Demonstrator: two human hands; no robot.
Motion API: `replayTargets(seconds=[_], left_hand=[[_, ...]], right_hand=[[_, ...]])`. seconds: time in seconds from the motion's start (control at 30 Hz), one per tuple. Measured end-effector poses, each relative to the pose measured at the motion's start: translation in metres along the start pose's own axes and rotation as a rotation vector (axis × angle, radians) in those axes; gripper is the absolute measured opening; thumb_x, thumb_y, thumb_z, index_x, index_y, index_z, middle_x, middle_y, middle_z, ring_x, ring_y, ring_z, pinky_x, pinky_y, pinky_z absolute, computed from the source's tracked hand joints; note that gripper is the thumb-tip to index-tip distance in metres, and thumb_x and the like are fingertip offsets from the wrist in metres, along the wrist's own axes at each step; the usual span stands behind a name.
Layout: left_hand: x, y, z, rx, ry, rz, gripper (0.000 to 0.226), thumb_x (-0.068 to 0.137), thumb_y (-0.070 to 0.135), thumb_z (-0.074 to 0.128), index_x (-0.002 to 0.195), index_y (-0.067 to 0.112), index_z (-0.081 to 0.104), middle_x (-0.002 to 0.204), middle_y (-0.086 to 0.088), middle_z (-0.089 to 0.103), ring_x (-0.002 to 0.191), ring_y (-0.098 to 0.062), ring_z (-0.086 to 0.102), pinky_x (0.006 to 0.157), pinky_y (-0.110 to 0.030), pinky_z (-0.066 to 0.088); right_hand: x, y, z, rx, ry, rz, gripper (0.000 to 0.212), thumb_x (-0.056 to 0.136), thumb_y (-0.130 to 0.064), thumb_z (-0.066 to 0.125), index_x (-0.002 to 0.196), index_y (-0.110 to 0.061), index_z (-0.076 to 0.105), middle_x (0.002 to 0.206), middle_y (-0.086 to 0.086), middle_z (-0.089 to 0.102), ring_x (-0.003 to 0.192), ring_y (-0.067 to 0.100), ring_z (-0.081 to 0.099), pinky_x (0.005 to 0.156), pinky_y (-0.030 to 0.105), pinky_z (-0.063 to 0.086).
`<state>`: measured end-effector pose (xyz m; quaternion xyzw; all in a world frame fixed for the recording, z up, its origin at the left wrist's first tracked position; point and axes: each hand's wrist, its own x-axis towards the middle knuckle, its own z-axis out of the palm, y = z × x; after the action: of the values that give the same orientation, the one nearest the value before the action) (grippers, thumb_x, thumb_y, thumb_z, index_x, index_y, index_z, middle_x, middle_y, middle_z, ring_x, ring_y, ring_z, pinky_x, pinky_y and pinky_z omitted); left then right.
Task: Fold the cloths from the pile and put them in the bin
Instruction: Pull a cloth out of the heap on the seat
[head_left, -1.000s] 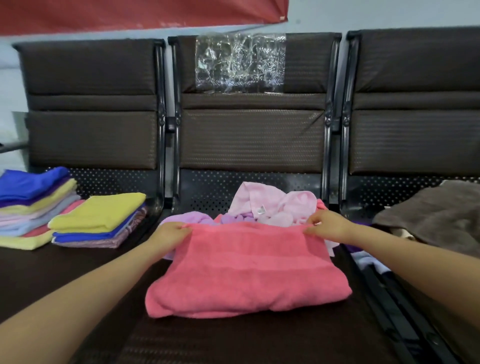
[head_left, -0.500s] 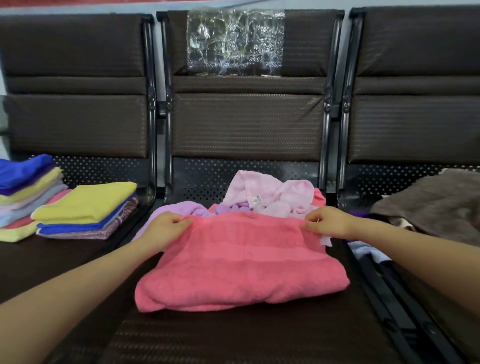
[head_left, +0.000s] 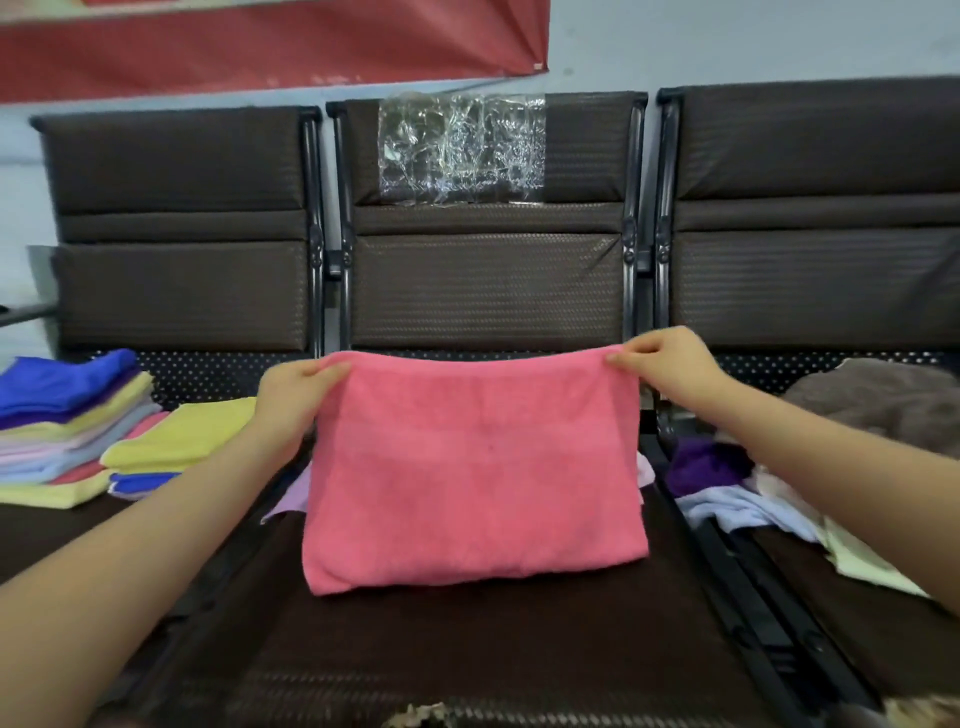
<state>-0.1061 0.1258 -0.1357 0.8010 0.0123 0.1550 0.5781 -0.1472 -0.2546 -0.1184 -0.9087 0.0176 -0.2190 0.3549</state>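
A coral-pink cloth hangs in front of me over the middle seat, doubled, its lower edge near the seat surface. My left hand pinches its top left corner and my right hand pinches its top right corner. The held cloth hides most of the pile behind it; only a lilac edge shows at its left. Unfolded cloths, purple, pale blue and cream, lie on the right seat. No bin is in view.
Two stacks of folded cloths sit on the left seat: a taller one and a yellow-topped one. A brown cloth lies at the far right. Dark chair backs stand behind, metal frame bars between seats.
Both hands have lifted the pink cloth's far edge up off the seat, so it now hangs upright and covers the pile. The camera has tilted up.
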Motion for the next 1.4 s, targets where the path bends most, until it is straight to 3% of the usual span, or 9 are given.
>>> replayTargets(seconds=[0.07,0.17,0.37,0.73,0.93,1.07,1.13,1.27,1.4], left_hand=[[-0.003,0.026,-0.014,-0.127,0.061,0.030,0.034,0.081,0.027,0.072,0.109,0.009,0.071,0.098,-0.006,0.071,0.085,-0.014,0.058,0.084,-0.040,0.053],[-0.014,0.064,-0.028,-0.183,0.165,0.153,0.026,0.086,0.019,0.067,0.111,0.013,0.069,0.078,0.006,0.064,0.078,-0.009,0.053,0.067,-0.023,0.050],[-0.035,0.106,-0.052,-0.373,0.260,0.199,0.026,0.088,0.012,0.063,0.113,0.010,0.068,0.083,0.003,0.064,0.079,-0.010,0.053,0.072,-0.026,0.044],[-0.064,0.166,-0.070,-0.674,0.273,0.303,0.022,0.089,0.015,0.063,0.110,0.010,0.067,0.084,0.008,0.063,0.074,0.000,0.056,0.068,-0.015,0.048],[-0.044,0.122,-0.046,-0.572,0.144,0.157,0.023,0.090,0.006,0.059,0.111,0.013,0.066,0.085,0.006,0.065,0.072,-0.003,0.057,0.064,-0.014,0.050],[-0.027,0.060,-0.029,-0.158,0.027,0.118,0.028,0.089,0.002,0.057,0.112,0.014,0.066,0.089,0.001,0.065,0.073,-0.007,0.056,0.071,-0.022,0.048],[-0.016,0.030,-0.018,-0.004,-0.040,0.077,0.029,0.085,0.002,0.062,0.112,0.010,0.067,0.091,-0.004,0.067,0.074,-0.011,0.057,0.076,-0.029,0.050],[-0.005,-0.007,0.002,0.029,-0.060,-0.144,0.016,0.087,0.001,0.058,0.091,0.013,0.068,0.047,0.001,0.052,0.034,-0.005,0.040,0.034,-0.012,0.031],[0.012,-0.036,0.017,-0.038,-0.063,-0.321,0.022,0.087,-0.002,0.053,0.069,0.007,0.059,0.055,-0.009,0.046,0.037,-0.013,0.040,0.033,-0.011,0.028]], right_hand=[[0.000,-0.030,-0.021,0.185,0.151,-0.046,0.004,0.084,-0.019,0.071,0.080,-0.018,0.073,0.065,-0.013,0.063,0.062,-0.005,0.053,0.058,0.008,0.038],[-0.001,-0.066,-0.045,0.370,0.254,-0.099,0.007,0.086,-0.016,0.067,0.082,-0.013,0.072,0.069,-0.008,0.061,0.060,-0.007,0.051,0.058,0.011,0.039],[-0.015,-0.097,-0.065,0.579,0.224,-0.071,0.020,0.088,-0.013,0.063,0.069,-0.019,0.064,0.072,-0.002,0.059,0.076,0.013,0.051,0.075,0.030,0.042],[-0.037,-0.139,-0.115,1.004,0.165,-0.024,0.009,0.089,-0.009,0.060,0.093,-0.010,0.069,0.087,0.004,0.066,0.079,0.014,0.060,0.075,0.027,0.049],[-0.027,-0.097,-0.083,0.608,0.175,0.097,0.005,0.087,-0.013,0.065,0.087,-0.012,0.070,0.069,-0.003,0.060,0.065,0.010,0.052,0.052,0.015,0.042],[-0.019,-0.039,-0.046,0.227,0.000,0.269,0.009,0.084,-0.015,0.070,0.078,-0.010,0.068,0.042,-0.005,0.048,0.047,0.013,0.040,0.041,0.021,0.032],[-0.014,-0.018,-0.026,0.287,-0.089,0.444,0.014,0.084,-0.008,0.069,0.073,-0.005,0.061,0.052,0.005,0.049,0.039,0.016,0.046,0.036,0.020,0.037],[-0.007,0.003,0.002,0.590,-0.128,0.640,0.012,0.085,0.005,0.064,0.077,0.001,0.056,0.073,0.014,0.056,0.038,0.016,0.061,0.043,0.024,0.055],[0.003,0.023,0.035,0.617,-0.168,0.691,0.007,0.085,0.005,0.064,0.082,0.005,0.058,0.081,0.018,0.057,0.044,0.020,0.065,0.050,0.027,0.058]])
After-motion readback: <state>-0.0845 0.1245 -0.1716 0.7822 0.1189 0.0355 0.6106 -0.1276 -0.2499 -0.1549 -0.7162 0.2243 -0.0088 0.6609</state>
